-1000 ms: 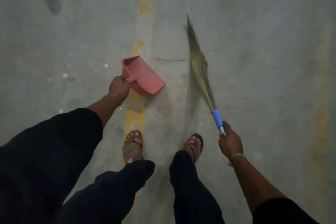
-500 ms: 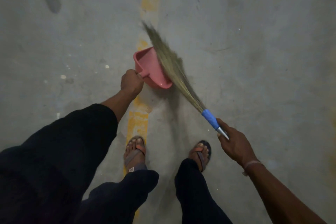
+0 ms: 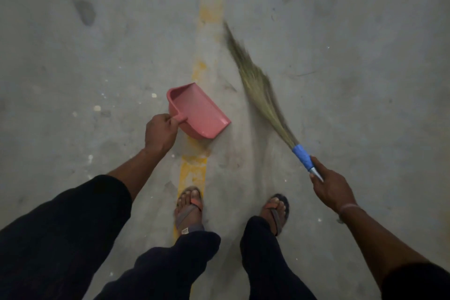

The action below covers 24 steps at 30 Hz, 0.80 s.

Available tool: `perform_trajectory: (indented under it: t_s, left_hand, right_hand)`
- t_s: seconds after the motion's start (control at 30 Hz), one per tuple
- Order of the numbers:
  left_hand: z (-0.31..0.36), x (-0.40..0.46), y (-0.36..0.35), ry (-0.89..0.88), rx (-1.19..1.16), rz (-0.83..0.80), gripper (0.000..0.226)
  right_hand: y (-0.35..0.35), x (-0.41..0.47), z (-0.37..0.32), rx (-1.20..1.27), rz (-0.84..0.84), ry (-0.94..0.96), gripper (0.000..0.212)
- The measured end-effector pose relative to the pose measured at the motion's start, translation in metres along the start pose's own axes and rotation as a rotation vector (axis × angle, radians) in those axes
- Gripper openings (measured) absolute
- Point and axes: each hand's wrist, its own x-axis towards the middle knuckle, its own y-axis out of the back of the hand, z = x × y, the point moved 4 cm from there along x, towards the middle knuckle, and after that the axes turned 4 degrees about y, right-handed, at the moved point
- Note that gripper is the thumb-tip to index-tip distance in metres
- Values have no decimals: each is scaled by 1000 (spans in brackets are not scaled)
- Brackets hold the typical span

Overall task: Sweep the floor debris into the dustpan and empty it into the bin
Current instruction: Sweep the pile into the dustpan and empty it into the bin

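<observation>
We see the pink dustpan [image 3: 198,111] low over the grey concrete floor [image 3: 365,80], tilted with its open lip down and to the right, just above a worn yellow line [image 3: 193,173] painted on the floor. Whether the lip touches the floor we cannot tell. The left hand [image 3: 160,133] has its fingers curled round the dustpan's short handle at the pan's near left corner. To the right, apart from the pan, the grass broom [image 3: 260,90] slants up and to the left, its bristles blurred; a blue band [image 3: 302,156] wraps the base of the bristles, with a silvery handle below it. The right hand [image 3: 332,187] grips that handle, the forefinger laid along it. Pale specks of debris [image 3: 97,107] lie scattered on the floor left of the dustpan. Below, we see two feet in sandals [image 3: 188,207], dark trouser legs, and a dark sleeve on the left arm.
</observation>
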Motion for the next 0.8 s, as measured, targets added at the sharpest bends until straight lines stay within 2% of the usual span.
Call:
perform_trajectory:
  t_s: [0.17,0.3,0.43,0.6,0.8]
  left_hand:
    - [-16,4,-4,13,5,-8,27]
    - [-24,1,-3,147,-84,-31,28]
    - [-16,-4,2,301,-296,-84,29]
    - [27,-20,31,484,-581,-137,28]
    - [118,-52,102,465,-683,-159,25]
  right_hand:
    - [-18,-9,-18,-36,-120,146,60]
    - [20,-25,-30,-77,-124,254,57]
    - [74,-44,-52,-46,-68,252,53]
    - [131,-72,-91,50,-45,213,53]
    - [218,-130,-129,103,37,166,50]
